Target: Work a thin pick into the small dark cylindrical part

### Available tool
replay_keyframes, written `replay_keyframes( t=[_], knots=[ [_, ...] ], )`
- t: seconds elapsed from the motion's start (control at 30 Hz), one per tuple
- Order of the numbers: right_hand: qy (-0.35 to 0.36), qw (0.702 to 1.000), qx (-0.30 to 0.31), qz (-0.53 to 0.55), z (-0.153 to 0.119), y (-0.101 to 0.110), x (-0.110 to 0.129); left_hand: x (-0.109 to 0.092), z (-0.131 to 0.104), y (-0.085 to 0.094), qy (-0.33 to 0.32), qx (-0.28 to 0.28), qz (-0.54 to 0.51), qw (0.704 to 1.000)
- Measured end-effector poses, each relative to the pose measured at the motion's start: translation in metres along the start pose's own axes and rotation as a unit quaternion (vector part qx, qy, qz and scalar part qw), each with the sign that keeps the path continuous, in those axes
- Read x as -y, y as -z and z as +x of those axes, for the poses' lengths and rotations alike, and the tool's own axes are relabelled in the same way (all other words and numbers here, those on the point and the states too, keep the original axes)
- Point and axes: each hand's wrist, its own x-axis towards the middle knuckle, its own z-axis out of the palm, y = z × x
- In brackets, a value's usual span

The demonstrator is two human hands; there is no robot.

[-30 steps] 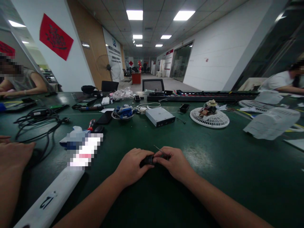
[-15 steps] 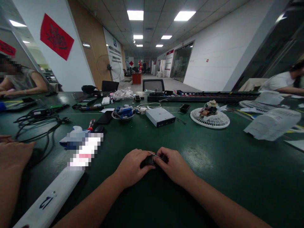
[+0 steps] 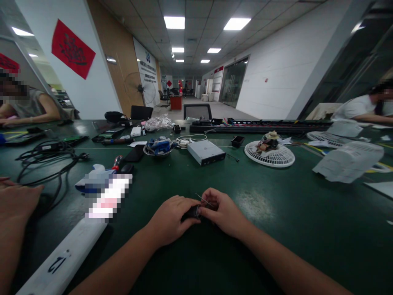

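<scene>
Left hand: while its thumb and fingers pinch a small dark cylindrical part [image 3: 193,212], the left hand [image 3: 170,217] is curled close above the bench [image 3: 307,209], its wrist angled inward.
Right hand: gripping a thin metal rod [image 3: 203,199] among its bent fingers, the right hand [image 3: 224,211] also has its thumb against the near-right end of the part.
Dark part: between the two hands, mostly covered by the left one; its finer detail is too dim to tell.
Metal rod: half a second ago it lay flatter, its tip over the part beside the left forefinger; now the tip is raised and points up and leftward, clear of the part.
Left-hand grip: much the same as in the earlier frame.
Ahead of the hands: a silver drive box [image 3: 206,152] sits between a metal bowl [image 3: 158,155] of blue items and a small black box [image 3: 237,141]; a white fan grille [image 3: 285,157] lies farther right with a motor on it.
Left side: a long white body [image 3: 72,246] with dark marks lies beside the left forearm; past it, another person's hand [image 3: 20,200] rests near a coiled black cable [image 3: 61,164].
</scene>
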Motion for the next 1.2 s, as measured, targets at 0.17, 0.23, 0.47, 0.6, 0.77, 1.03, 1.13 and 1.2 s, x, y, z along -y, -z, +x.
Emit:
replay_keyframes(
  t=[0.17,0.23,0.47,0.6,0.77,1.03,1.13,1.2],
  knots=[
    [0.041,0.985,-0.044,-0.161,-0.002,0.005,0.006,-0.003,0.000,0.002,0.004,0.016,0.004,1.000],
    [0.049,0.984,-0.053,-0.163,-0.003,0.005,0.006,-0.002,0.000,0.002,0.003,0.010,0.003,1.000],
    [0.000,0.999,0.040,0.013,0.000,0.010,0.003,-0.004,-0.002,-0.001,0.002,0.030,0.021,0.999],
    [-0.014,0.999,0.051,0.006,0.000,0.012,0.004,-0.007,0.000,0.000,-0.009,0.042,0.020,0.999],
    [-0.019,1.000,-0.001,-0.009,-0.001,0.004,0.005,-0.007,0.000,0.001,0.008,0.022,-0.006,1.000],
    [-0.064,0.994,0.061,0.064,0.003,0.010,0.004,-0.007,0.000,-0.001,0.023,0.010,-0.010,1.000],
    [-0.066,0.997,0.038,0.025,0.002,0.007,0.005,-0.006,0.001,-0.002,0.008,0.013,-0.002,1.000],
    [-0.049,0.999,0.019,-0.008,0.001,0.002,0.006,-0.006,0.000,-0.002,0.001,0.008,0.000,1.000]
  ],
)
